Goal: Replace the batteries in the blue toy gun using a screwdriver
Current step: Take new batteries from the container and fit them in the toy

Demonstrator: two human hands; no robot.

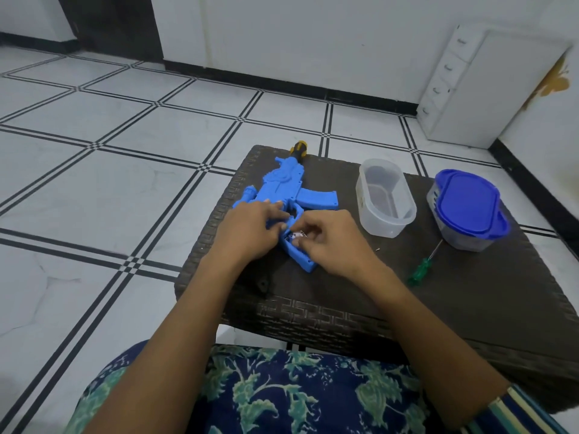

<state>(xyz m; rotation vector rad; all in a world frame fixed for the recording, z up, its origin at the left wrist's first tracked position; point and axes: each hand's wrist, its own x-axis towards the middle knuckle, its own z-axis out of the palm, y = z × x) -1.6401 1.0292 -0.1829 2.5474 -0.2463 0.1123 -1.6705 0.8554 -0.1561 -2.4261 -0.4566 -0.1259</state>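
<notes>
While the gun (282, 183) lies flat on the dark woven desk (470, 292), both hands work at its grip.

- Gun: blue, on the desk's 9 o'clock half, muzzle toward 12, grip toward 6. Magazine juts toward 3. A yellow-and-black knob (299, 148) shows just past the muzzle at the desk's far edge; cannot tell whether it belongs to the gun.
- Left hand (250, 228): laid over the gun's rear body from 9 o'clock, fingers nearly straight, pressing it down, thumb beside the grip's top.
- Right hand (332, 242): comes in from 4 o'clock, fingers (308, 228) curled and pinching a small white printed piece, apparently a battery (300, 235), at the opening in the grip. How deep it sits is hidden by the fingertips.
- Screwdriver (421, 270): green handle, thin shaft, lying untouched on the desk at 4 o'clock of the gun, tip pointing toward 1, near the lidded tub.
- Clear tub (385, 225): open, at 3 o'clock of the gun, upright.
- Second tub (470, 205): blue lid on, further toward 3, just beside the clear one.
- Small black part (263, 285): on the desk at 6 o'clock of the gun, near the front edge.
- Floor (125, 151): white tiles, black lines.
</notes>
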